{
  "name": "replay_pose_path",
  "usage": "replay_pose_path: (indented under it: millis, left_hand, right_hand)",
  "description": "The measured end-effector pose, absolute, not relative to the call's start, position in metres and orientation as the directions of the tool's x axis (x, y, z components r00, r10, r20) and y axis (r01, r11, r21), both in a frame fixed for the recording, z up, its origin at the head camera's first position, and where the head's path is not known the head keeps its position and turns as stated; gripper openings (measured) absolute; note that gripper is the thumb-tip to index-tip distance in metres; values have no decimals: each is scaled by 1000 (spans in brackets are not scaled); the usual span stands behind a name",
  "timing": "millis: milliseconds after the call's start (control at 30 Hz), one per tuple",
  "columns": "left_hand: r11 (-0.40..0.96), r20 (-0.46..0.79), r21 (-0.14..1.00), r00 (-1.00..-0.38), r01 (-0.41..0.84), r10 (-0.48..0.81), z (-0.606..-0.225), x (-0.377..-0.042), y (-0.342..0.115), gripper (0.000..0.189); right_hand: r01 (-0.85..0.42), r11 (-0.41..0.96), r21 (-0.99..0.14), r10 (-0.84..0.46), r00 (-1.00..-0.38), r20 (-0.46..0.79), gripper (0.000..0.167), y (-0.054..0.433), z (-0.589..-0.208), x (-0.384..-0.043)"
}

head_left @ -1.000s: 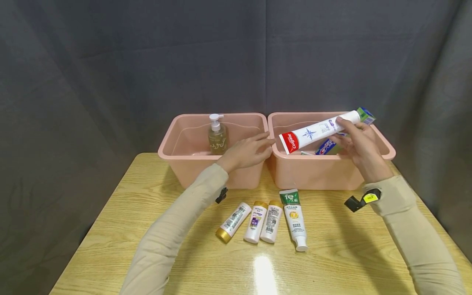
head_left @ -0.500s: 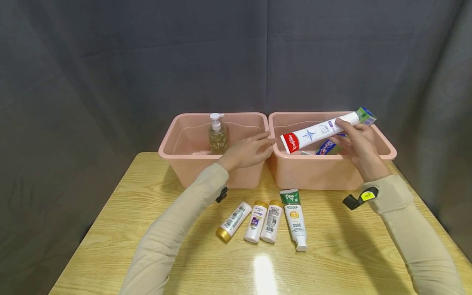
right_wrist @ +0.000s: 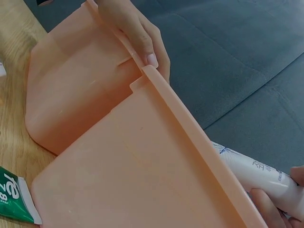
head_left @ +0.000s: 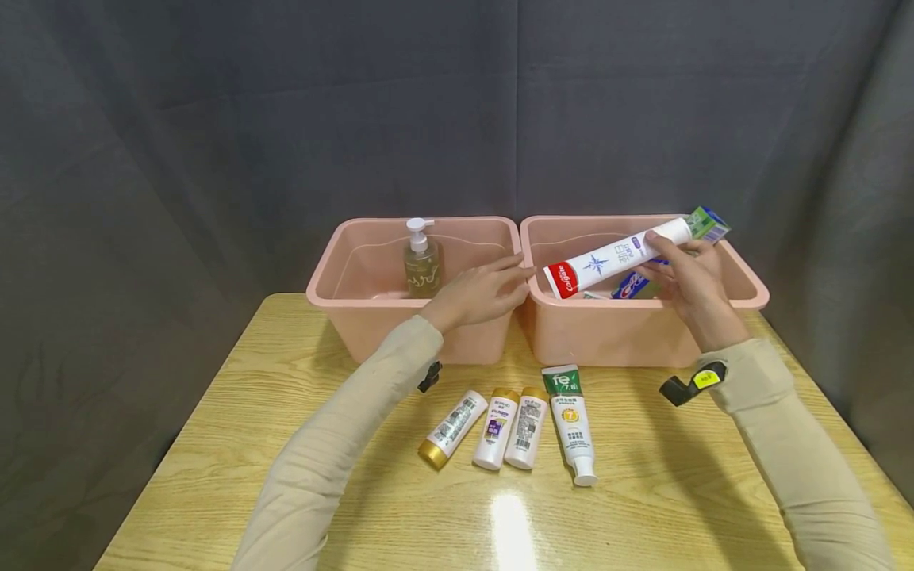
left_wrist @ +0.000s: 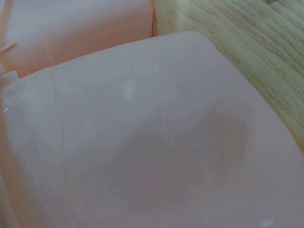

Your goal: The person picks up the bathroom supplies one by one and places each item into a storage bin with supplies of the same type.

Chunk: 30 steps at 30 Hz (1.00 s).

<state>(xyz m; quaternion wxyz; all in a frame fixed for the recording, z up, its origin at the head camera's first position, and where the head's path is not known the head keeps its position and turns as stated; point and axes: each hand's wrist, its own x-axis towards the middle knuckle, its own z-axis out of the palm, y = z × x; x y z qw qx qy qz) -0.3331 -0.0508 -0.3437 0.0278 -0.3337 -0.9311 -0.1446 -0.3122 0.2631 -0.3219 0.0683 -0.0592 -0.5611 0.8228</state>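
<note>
My right hand (head_left: pixel 694 284) pinches a white toothpaste tube (head_left: pixel 616 258) with a red end near its cap end, thumb on top. The tube slants over the right pink bin (head_left: pixel 614 333), its red end low over the front rim. In the right wrist view, part of the tube (right_wrist: pixel 259 175) shows behind the rim. My left hand (head_left: pixel 484 295) rests at the left pink bin's (head_left: pixel 400 304) front right corner, fingers extended toward where the bins meet. Inside the right bin are a blue toothpaste box (head_left: pixel 630 285) and a green box (head_left: pixel 707 225) leaning at the back right.
A pump bottle (head_left: pixel 422 266) stands in the left bin. On the wooden table (head_left: pixel 286 476) in front lie several gold-capped white bottles (head_left: pixel 495 432) and a green-and-white toothpaste tube (head_left: pixel 572 428). A dark curtain (head_left: pixel 357 103) hangs behind the bins.
The tube's cap end has shifted slightly left and down with my right hand, uncovering more of the green box. My left hand has stayed in place.
</note>
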Motion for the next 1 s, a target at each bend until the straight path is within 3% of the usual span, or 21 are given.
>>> replay_pose_path:
  millis: [467, 1000]
  left_hand:
    - [739, 150, 248, -778, 626, 610, -345, -333, -51, 51]
    - [733, 157, 245, -772, 635, 616, -343, -332, -52, 52]
  right_hand:
    - [-39, -214, -976, 194, -981, -4, 47, 259, -327, -312]
    - [-101, -150, -984, 194, -978, 71, 44, 256, -329, -312]
